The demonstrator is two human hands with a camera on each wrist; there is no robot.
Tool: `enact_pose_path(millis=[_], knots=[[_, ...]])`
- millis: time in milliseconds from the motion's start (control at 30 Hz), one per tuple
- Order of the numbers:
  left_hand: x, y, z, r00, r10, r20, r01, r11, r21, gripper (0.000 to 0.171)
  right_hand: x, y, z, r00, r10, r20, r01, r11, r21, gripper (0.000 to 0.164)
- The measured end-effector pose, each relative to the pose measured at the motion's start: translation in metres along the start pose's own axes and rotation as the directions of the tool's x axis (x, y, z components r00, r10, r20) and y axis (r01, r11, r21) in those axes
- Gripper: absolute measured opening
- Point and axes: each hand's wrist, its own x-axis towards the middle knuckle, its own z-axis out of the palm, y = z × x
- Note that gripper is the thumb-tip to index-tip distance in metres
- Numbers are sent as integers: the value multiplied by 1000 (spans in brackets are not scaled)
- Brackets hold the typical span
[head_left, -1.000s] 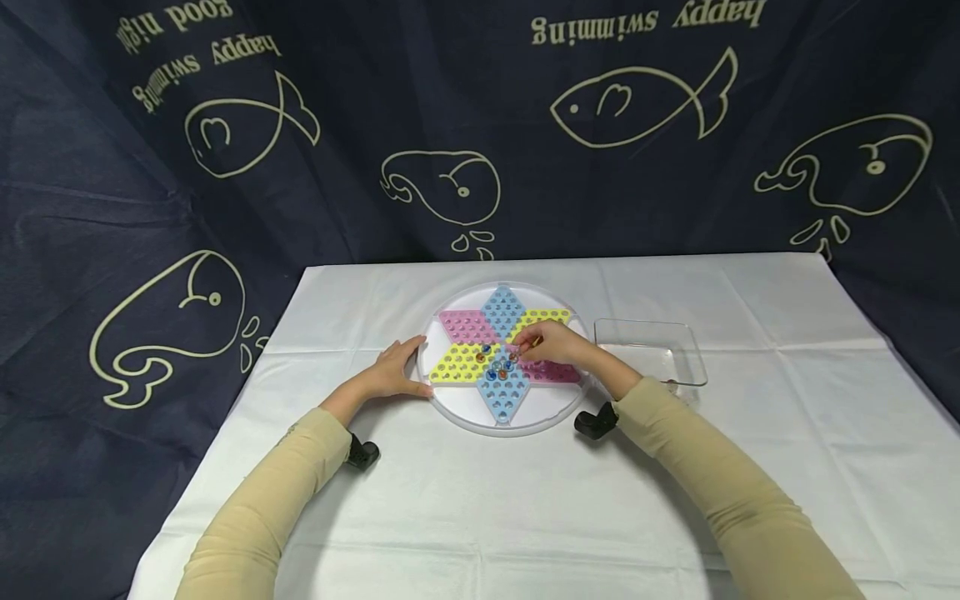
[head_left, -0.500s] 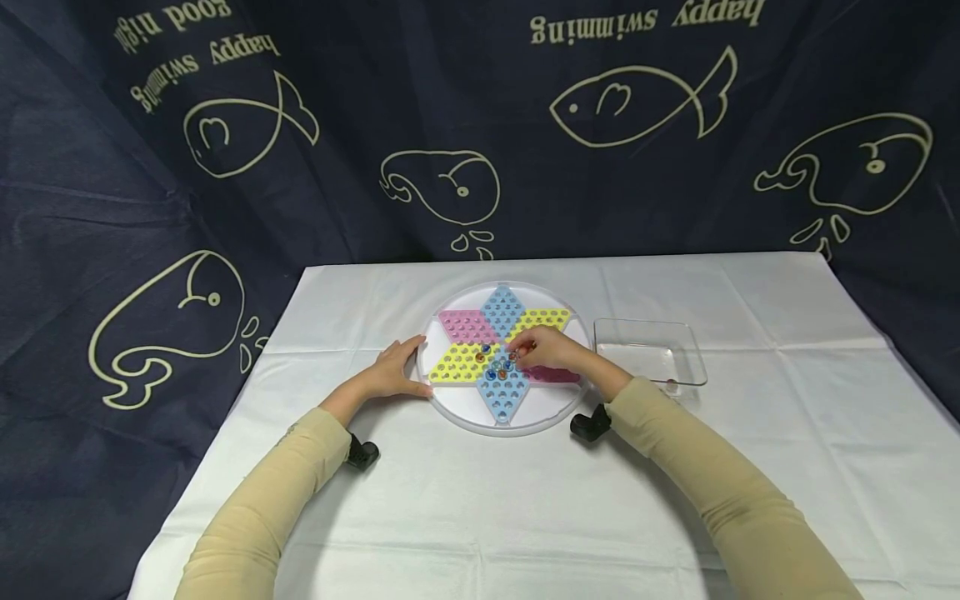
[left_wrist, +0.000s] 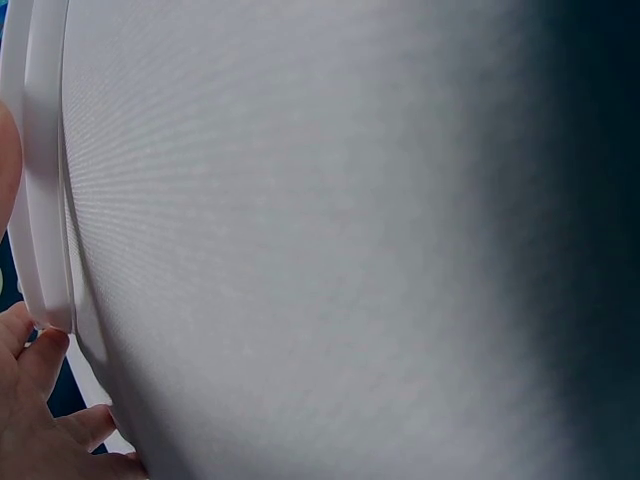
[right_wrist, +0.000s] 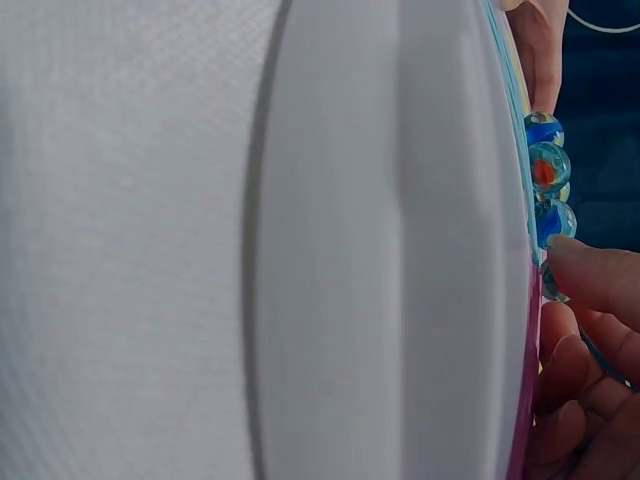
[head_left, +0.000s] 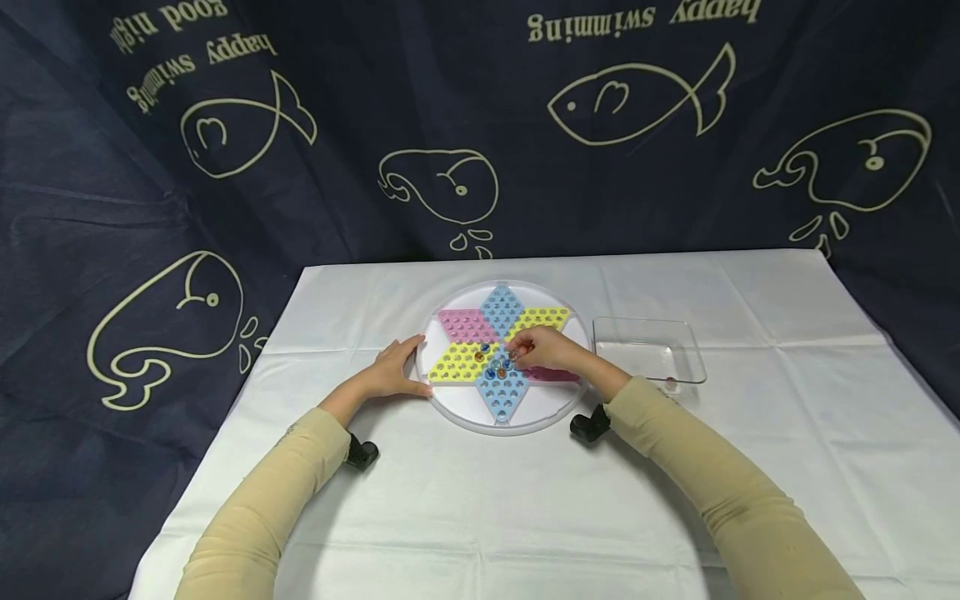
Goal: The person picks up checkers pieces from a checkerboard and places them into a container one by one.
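Note:
A round white Chinese checkers board (head_left: 459,414) with a pink, yellow and blue star lies on the table. Spread against its left rim, my left hand (head_left: 387,372) touches it with thumb and fingers; in the left wrist view the fingertips (left_wrist: 45,352) meet the rim. Over the star's centre-right my right hand (head_left: 551,348) pinches a clear glass marble (right_wrist: 553,284) low at the board, mostly covered by thumb and fingers. Close by sit several marbles, including a blue one (right_wrist: 556,220) and one with a red core (right_wrist: 547,167); an orange marble (head_left: 480,357) lies farther left.
A clear rectangular container (head_left: 693,354) stands right of the board, with a small reddish thing (head_left: 671,383) at its near side. White cloth (head_left: 450,517) covers the table. A dark printed curtain (head_left: 345,100) hangs behind.
My right hand has shifted slightly left over the star's centre and since stayed nearly still. My left hand keeps its place at the rim.

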Motion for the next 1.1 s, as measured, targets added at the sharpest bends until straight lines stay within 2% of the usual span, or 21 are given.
enact_pose_path(millis=[433,767,967,1100], knots=[[0,1,-1,1000,-7,11,7,1000,-17,104,-3,1,0,999,-34,8,34,999,7,13],[1,1,-1,1000,2,9,-2,1000,-17,104,-4,1,-3,1000,18,11,-18,1000,-20,16],[1,0,-1,1000,-9,7,9,1000,-18,103,-3,3,-5,997,72,-2,-72,997,30,21],[1,-1,0,1000,-9,10,9,1000,-13,103,-5,3,-7,998,68,0,-68,997,42,23]])
